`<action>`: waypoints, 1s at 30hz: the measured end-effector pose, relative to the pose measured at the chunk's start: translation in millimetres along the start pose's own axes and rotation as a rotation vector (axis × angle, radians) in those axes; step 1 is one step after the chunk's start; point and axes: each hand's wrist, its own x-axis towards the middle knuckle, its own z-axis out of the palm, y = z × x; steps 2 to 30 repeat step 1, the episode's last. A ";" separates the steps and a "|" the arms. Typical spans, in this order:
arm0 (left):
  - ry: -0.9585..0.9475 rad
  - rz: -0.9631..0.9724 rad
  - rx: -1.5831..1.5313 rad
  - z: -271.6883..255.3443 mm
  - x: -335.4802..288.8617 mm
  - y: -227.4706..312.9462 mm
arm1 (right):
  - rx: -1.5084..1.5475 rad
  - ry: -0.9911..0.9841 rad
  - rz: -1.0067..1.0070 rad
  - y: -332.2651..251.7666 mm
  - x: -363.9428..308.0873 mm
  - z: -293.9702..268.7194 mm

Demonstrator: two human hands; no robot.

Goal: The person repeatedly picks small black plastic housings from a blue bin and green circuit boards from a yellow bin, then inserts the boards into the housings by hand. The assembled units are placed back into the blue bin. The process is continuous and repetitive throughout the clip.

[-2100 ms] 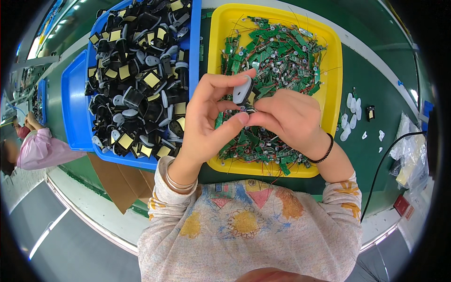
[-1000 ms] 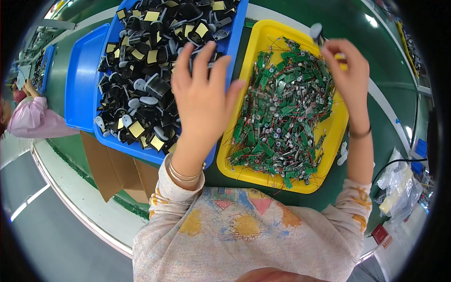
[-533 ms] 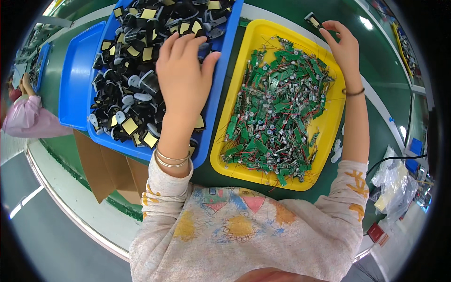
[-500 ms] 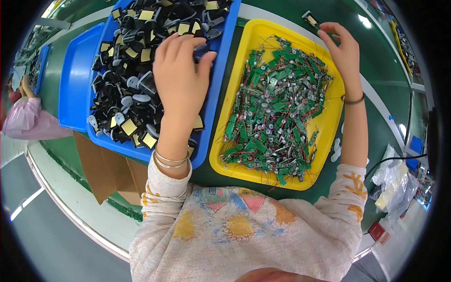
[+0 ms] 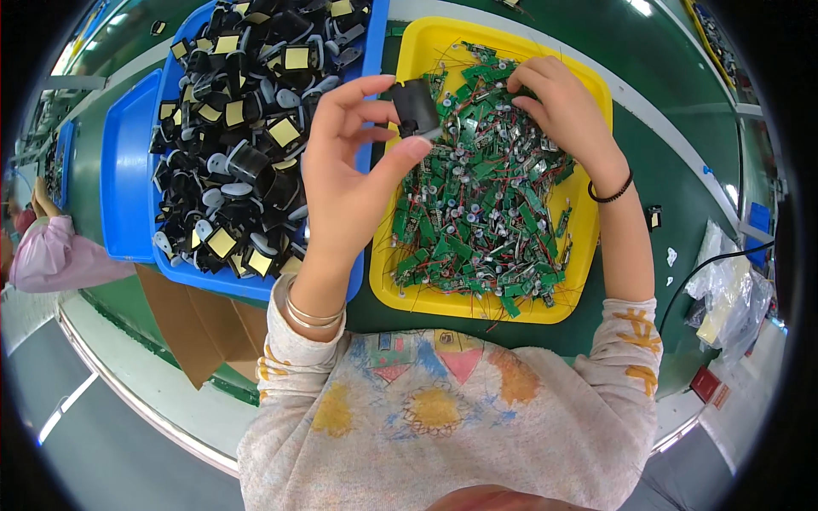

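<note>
My left hand [image 5: 345, 166] pinches a black plastic housing [image 5: 415, 106] with a grey tab between thumb and fingers, held up by the left rim of the yellow tray [image 5: 385, 285]. That tray is heaped with small green circuit boards [image 5: 460, 247] carrying red and black wires. Over the tray's far right part, my right hand [image 5: 562, 111] has its fingers bent down among the boards; what lies between the fingertips is hard to make out. Left of my left hand stands a large blue tray [image 5: 181, 268], piled with black housings [image 5: 247, 162] with grey tabs and pale yellow squares.
A second blue tray [image 5: 128, 179] sits further left, near another person's pink sleeve [image 5: 68, 255]. An open cardboard box [image 5: 200, 328] is below the trays. At right are a black piece [image 5: 653, 217], a black cable [image 5: 716, 258] and clear plastic bags [image 5: 733, 298].
My left hand has come out of the blue tray rightward with a black housing. My right hand has left a black piece at the far side and moved down to the circuit boards.
</note>
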 end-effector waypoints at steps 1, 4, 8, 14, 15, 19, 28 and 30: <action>-0.044 -0.111 -0.208 0.6 -0.8 2.2 | -0.002 -0.018 -0.018 2.0 -0.6 -1.5; -0.044 -0.111 -0.208 0.6 -0.8 2.2 | -0.002 -0.018 -0.018 2.0 -0.6 -1.5; -0.044 -0.111 -0.208 0.6 -0.8 2.2 | -0.002 -0.018 -0.018 2.0 -0.6 -1.5; -0.044 -0.111 -0.208 0.6 -0.8 2.2 | -0.002 -0.018 -0.018 2.0 -0.6 -1.5; -0.044 -0.111 -0.208 0.6 -0.8 2.2 | -0.002 -0.018 -0.018 2.0 -0.6 -1.5; -0.044 -0.111 -0.208 0.6 -0.8 2.2 | -0.002 -0.018 -0.018 2.0 -0.6 -1.5; -0.044 -0.111 -0.208 0.6 -0.8 2.2 | -0.002 -0.018 -0.018 2.0 -0.6 -1.5; -0.044 -0.111 -0.208 0.6 -0.8 2.2 | -0.002 -0.018 -0.018 2.0 -0.6 -1.5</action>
